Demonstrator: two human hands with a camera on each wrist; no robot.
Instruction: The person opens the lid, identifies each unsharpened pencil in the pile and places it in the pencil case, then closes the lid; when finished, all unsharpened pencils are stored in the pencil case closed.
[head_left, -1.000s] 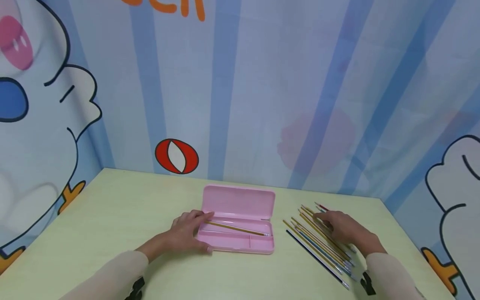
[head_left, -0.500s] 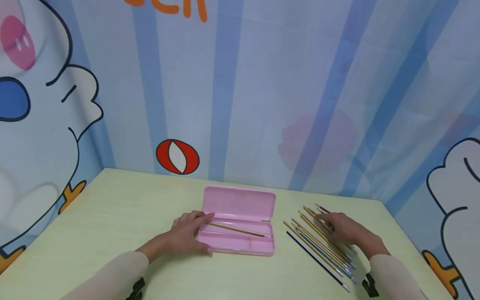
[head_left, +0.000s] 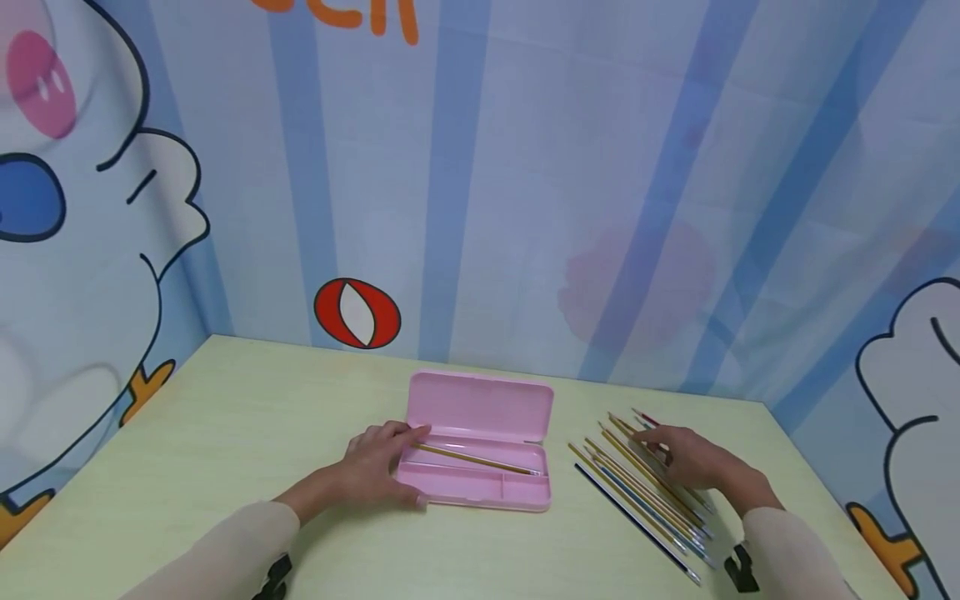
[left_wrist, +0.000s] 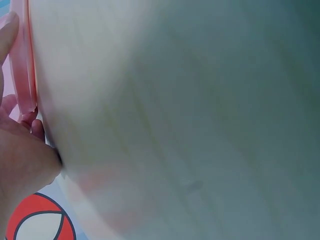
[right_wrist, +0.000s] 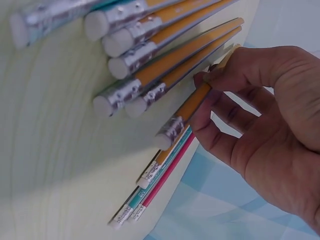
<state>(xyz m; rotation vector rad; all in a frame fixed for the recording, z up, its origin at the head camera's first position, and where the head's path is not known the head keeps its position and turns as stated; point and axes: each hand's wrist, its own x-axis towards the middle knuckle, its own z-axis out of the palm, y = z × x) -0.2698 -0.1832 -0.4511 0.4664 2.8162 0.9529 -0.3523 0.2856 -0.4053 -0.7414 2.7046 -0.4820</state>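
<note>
An open pink pencil case point(head_left: 480, 407) lies on the table with its lid tipped back. One yellow pencil point(head_left: 480, 460) rests in its rear compartment. My left hand point(head_left: 367, 467) holds the case's left end, thumb at the front and fingers toward the hinge side; the left wrist view shows the case's pink edge point(left_wrist: 24, 70) between them. To the right, my right hand point(head_left: 690, 460) is over a spread of pencils. In the right wrist view its thumb and index finger pinch a yellow pencil point(right_wrist: 191, 105) with a white eraser, its far part hidden by the fingers.
Several yellow and blue pencils lie side by side, eraser ends toward me, with a dark pencil point(head_left: 637, 524) nearest the case. Beyond the pinched pencil lie a red pencil point(right_wrist: 167, 171) and a teal one. A printed curtain point(head_left: 510, 208) stands behind the table point(head_left: 285, 392).
My right hand has shifted slightly to the right, its thumb and index finger closing around a pencil. The left hand and the case stay in place.
</note>
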